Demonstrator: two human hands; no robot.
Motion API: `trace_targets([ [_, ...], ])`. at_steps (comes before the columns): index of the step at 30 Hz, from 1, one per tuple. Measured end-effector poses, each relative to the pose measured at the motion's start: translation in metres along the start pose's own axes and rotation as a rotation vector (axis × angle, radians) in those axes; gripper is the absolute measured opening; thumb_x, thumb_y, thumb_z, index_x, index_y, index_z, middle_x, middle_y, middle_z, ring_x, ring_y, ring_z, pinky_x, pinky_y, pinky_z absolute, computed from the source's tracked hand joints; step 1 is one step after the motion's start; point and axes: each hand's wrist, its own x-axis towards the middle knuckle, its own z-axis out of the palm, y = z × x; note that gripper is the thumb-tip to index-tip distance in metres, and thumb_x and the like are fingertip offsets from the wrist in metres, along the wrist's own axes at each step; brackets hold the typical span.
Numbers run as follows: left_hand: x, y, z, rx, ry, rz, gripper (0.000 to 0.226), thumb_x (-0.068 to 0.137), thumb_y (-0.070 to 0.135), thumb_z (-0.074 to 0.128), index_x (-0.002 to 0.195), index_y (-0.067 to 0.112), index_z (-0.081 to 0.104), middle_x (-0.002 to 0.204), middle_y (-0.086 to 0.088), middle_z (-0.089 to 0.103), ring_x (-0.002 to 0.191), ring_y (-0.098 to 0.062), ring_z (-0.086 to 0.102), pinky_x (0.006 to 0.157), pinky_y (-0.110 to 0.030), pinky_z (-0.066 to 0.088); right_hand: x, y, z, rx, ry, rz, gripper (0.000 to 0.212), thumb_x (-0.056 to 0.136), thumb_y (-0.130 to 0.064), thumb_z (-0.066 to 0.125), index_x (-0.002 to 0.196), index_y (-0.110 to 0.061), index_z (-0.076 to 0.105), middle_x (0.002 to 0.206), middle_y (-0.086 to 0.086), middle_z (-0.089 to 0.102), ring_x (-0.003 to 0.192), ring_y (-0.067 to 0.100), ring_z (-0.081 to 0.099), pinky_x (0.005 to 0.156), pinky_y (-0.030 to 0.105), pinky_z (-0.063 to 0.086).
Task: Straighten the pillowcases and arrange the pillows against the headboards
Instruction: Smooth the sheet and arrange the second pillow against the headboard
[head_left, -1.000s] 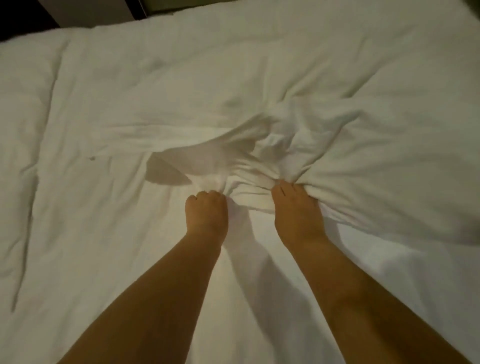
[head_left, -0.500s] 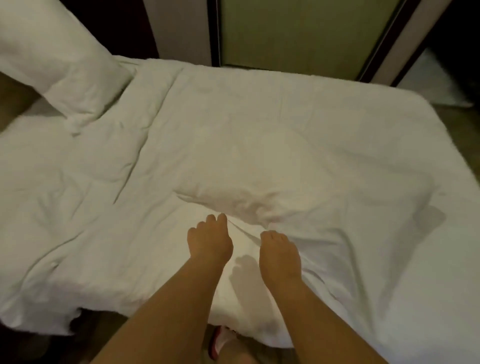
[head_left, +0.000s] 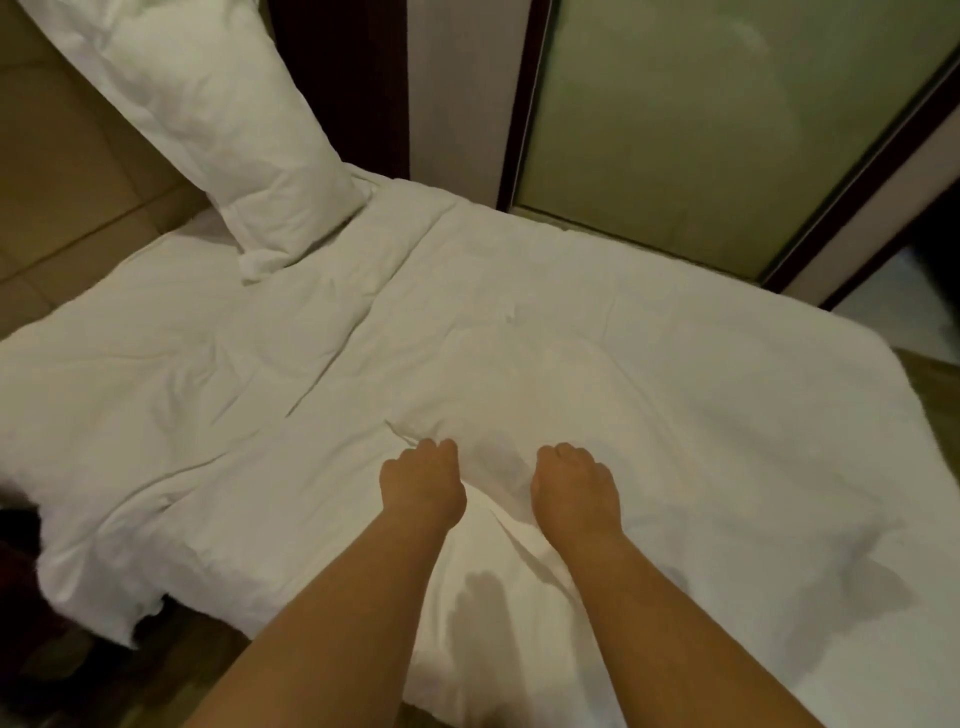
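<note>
A plump white pillow (head_left: 171, 104) leans on the tan padded headboard (head_left: 67, 156) at the upper left. In the middle of the bed a second soft white pillow (head_left: 519, 384) lies flat on the duvet, and its outline is hard to tell from the bedding. My left hand (head_left: 421, 483) and my right hand (head_left: 574, 491) sit side by side at its near edge. Both have fingers curled into the white pillowcase fabric (head_left: 493, 467), which shows small creases between them.
A rumpled white duvet (head_left: 208, 415) covers the bed and hangs over the near edge. A greenish frosted glass panel (head_left: 701, 130) in a dark frame stands behind the bed. Dark floor (head_left: 62, 675) shows at the lower left.
The view has lifted, bringing the headboard and leaning pillow into sight. The fabric bunched in my fists a second ago now lies spread flat. My hands have moved slightly apart.
</note>
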Motion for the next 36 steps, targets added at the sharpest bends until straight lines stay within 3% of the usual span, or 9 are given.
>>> trace_targets([
  [2,0.023,0.004,-0.005,-0.016,-0.007,-0.040,0.030,0.091,0.014,0.040,0.119,0.016,0.047,0.115,-0.005,0.055,0.102,-0.024,0.059,0.075,-0.032,0.038,0.027,0.008,-0.003,-0.015,0.010,-0.031,0.010,0.074,-0.001,0.065,0.076,-0.010,0.060,0.079,0.009,0.063,0.072,0.028,0.060,0.060,0.033,0.038],
  [5,0.052,0.015,-0.013,-0.062,-0.029,-0.116,0.028,0.091,0.015,0.039,0.117,0.018,0.048,0.115,-0.004,0.054,0.105,-0.023,0.058,0.078,-0.032,0.041,0.073,0.026,-0.006,-0.014,0.052,-0.031,0.029,0.055,-0.001,0.078,0.055,-0.013,0.053,0.056,0.005,0.055,0.048,0.025,0.053,0.048,0.028,0.027],
  [9,0.092,0.030,-0.023,-0.141,-0.058,-0.206,0.025,0.090,0.014,0.040,0.113,0.016,0.050,0.113,-0.004,0.054,0.104,-0.023,0.057,0.080,-0.032,0.042,0.135,0.050,-0.006,0.048,0.016,-0.067,0.011,0.088,-0.008,0.050,0.081,-0.011,0.057,0.088,0.007,0.060,0.083,0.028,0.056,0.065,0.031,0.030],
  [13,0.136,0.040,-0.027,-0.232,-0.062,-0.258,0.016,0.089,0.016,0.043,0.103,0.014,0.050,0.107,-0.005,0.055,0.099,-0.025,0.056,0.075,-0.032,0.039,0.184,0.059,0.006,0.169,0.006,-0.040,0.017,0.093,-0.013,0.041,0.080,-0.011,0.052,0.093,0.008,0.058,0.086,0.025,0.054,0.070,0.032,0.038],
  [22,0.234,0.013,0.004,-0.240,-0.148,-0.241,0.024,0.097,0.028,0.038,0.112,0.015,0.051,0.114,-0.006,0.054,0.105,-0.024,0.053,0.077,-0.032,0.037,0.306,0.030,0.048,0.372,-0.146,0.030,0.024,0.092,-0.013,0.046,0.107,-0.007,0.064,0.110,0.011,0.061,0.100,0.028,0.057,0.086,0.036,0.047],
  [27,0.297,-0.018,0.022,-0.210,-0.154,-0.283,0.049,0.099,0.052,0.026,0.118,0.015,0.052,0.114,-0.007,0.059,0.104,-0.026,0.056,0.085,-0.036,0.038,0.360,0.016,0.071,0.221,-0.395,-0.122,0.040,0.080,-0.030,0.066,0.118,-0.020,0.058,0.121,0.003,0.057,0.113,0.024,0.052,0.094,0.035,0.042],
  [30,0.343,-0.029,0.031,-0.312,-0.160,-0.311,0.052,0.093,0.060,0.037,0.118,0.016,0.049,0.114,-0.008,0.059,0.103,-0.027,0.057,0.084,-0.038,0.042,0.383,0.015,0.091,0.121,-0.479,-0.197,0.057,0.071,-0.037,0.074,0.123,-0.026,0.053,0.126,0.000,0.054,0.116,0.021,0.051,0.097,0.035,0.040],
  [33,0.371,-0.026,0.051,-0.464,-0.235,-0.311,0.065,0.082,0.066,0.053,0.123,0.016,0.046,0.118,-0.007,0.059,0.107,-0.027,0.057,0.086,-0.037,0.046,0.399,0.019,0.121,0.148,-0.557,-0.119,0.073,0.067,-0.043,0.079,0.131,-0.030,0.046,0.133,-0.002,0.052,0.120,0.019,0.050,0.101,0.035,0.039],
  [36,0.372,-0.013,0.084,-0.612,-0.360,-0.337,0.082,0.076,0.072,0.055,0.135,0.018,0.040,0.133,-0.005,0.054,0.118,-0.027,0.053,0.095,-0.038,0.044,0.411,0.020,0.146,0.155,-0.603,-0.085,0.086,0.064,-0.053,0.079,0.137,-0.032,0.039,0.139,-0.005,0.048,0.125,0.019,0.046,0.103,0.037,0.035],
])
